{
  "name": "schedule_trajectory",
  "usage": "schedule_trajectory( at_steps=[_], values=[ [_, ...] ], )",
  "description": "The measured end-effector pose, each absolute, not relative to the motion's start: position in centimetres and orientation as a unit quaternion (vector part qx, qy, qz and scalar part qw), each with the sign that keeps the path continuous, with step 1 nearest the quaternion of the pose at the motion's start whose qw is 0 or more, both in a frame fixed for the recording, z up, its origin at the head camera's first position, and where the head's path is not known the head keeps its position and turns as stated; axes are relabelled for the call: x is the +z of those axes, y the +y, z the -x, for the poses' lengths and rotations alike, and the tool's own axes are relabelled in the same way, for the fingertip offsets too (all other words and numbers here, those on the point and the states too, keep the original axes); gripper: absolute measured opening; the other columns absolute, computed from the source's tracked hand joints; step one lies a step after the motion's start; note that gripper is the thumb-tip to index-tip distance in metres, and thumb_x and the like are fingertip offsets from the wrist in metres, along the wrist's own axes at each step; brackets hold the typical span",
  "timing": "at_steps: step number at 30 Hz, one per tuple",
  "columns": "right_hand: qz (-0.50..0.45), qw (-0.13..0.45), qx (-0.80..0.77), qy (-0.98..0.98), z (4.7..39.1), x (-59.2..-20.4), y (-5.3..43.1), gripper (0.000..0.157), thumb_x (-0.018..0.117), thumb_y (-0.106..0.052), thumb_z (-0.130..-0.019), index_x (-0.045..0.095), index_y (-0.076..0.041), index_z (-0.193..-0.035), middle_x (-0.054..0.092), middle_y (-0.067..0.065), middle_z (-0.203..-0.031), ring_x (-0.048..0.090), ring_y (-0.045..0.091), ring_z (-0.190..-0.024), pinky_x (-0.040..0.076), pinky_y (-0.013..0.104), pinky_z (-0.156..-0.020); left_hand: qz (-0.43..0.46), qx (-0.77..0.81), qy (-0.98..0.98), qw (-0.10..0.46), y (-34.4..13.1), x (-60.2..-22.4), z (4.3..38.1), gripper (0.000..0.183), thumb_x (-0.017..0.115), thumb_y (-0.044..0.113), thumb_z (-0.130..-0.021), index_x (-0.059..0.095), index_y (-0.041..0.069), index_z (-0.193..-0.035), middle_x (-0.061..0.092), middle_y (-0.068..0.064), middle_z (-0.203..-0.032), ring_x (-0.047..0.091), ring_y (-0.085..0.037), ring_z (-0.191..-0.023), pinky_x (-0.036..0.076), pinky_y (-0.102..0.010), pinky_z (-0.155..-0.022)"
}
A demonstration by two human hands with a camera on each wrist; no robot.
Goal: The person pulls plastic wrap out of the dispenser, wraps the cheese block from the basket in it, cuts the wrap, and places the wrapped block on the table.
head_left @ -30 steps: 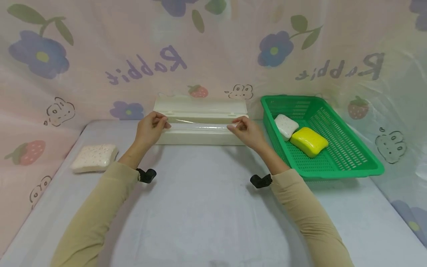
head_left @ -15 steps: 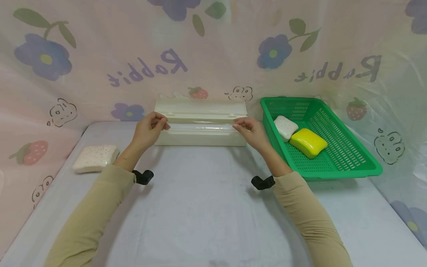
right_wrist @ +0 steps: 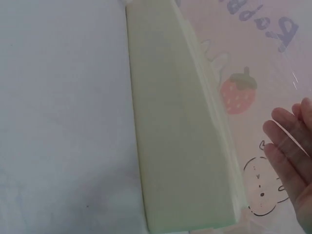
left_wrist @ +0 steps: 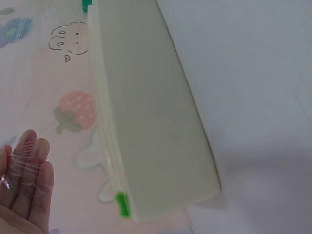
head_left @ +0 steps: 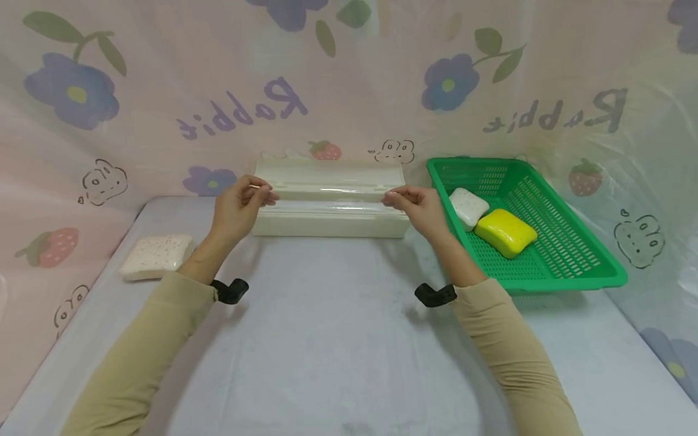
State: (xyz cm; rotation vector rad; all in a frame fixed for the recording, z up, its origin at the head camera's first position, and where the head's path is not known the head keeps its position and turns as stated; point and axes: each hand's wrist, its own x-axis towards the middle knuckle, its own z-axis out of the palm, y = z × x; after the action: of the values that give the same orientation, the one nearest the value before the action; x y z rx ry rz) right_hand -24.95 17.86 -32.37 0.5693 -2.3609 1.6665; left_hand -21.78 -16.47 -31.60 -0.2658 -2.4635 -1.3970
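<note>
At the back of the table sits a long cream cling film dispenser box, its lid tipped back against the curtain. A shiny clear roll of cling film shows inside. My left hand pinches the film's free edge at the box's left end, thumb against fingers. At the right end my right hand pinches the other corner. The stretch between them hangs just above the roll. In the left wrist view, wrinkled clear film crosses the left fingers. A small green piece marks the box's end there.
On the left lies a pale speckled block, like a sponge or soap bar. A green plastic basket at the right holds a white speckled block and a yellow block. A printed curtain hangs close behind the box.
Both hands have risen slightly and drifted a little apart, the right hand moving right. The film edge between them has lifted from the roll and straightened. The box and basket have stayed put.
</note>
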Motion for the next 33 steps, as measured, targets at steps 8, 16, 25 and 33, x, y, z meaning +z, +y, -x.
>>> schedule_trajectory(
  at_steps=[8,16,25,33],
  values=[
    [-0.18,0.104,0.58,-0.788,24.8,-31.2,17.9,0.025,0.063,-0.012,-0.092,0.067,0.011,-0.101,0.072,0.021,-0.096,0.07,0.003,-0.081,0.056,0.022,-0.078,0.084,-0.492,-0.855,0.14,-16.5,-30.3,21.3,0.032,0.049,0.033,-0.099,0.059,0.005,-0.112,0.072,-0.01,-0.105,0.066,-0.026,-0.105,0.052,-0.038,-0.092],
    [-0.193,0.114,0.604,-0.765,24.6,-30.2,17.9,0.022,0.065,-0.011,-0.091,0.068,0.009,-0.1,0.075,-0.002,-0.088,0.07,0.004,-0.081,0.056,0.02,-0.077,0.104,-0.504,-0.842,0.161,-16.8,-29.0,20.8,0.03,0.053,0.029,-0.098,0.06,0.002,-0.109,0.074,-0.006,-0.1,0.069,-0.007,-0.093,0.053,-0.026,-0.09],
    [-0.189,0.112,0.639,-0.738,23.9,-28.6,17.8,0.018,0.067,-0.013,-0.09,0.071,0.002,-0.098,0.075,-0.003,-0.086,0.072,0.009,-0.082,0.056,0.022,-0.079,0.139,-0.534,-0.813,0.186,-16.9,-27.6,20.1,0.027,0.056,0.02,-0.097,0.06,-0.004,-0.107,0.073,0.011,-0.087,0.065,0.006,-0.082,0.052,-0.016,-0.084],
    [-0.207,0.128,0.653,-0.717,23.4,-27.3,17.8,0.016,0.067,-0.011,-0.089,0.071,0.003,-0.097,0.075,-0.003,-0.085,0.072,0.012,-0.081,0.056,0.023,-0.08,0.147,-0.548,-0.799,0.197,-16.6,-26.0,19.7,0.025,0.057,0.019,-0.096,0.061,-0.003,-0.106,0.068,0.023,-0.079,0.067,0.004,-0.082,0.052,-0.017,-0.084]
  ],
)
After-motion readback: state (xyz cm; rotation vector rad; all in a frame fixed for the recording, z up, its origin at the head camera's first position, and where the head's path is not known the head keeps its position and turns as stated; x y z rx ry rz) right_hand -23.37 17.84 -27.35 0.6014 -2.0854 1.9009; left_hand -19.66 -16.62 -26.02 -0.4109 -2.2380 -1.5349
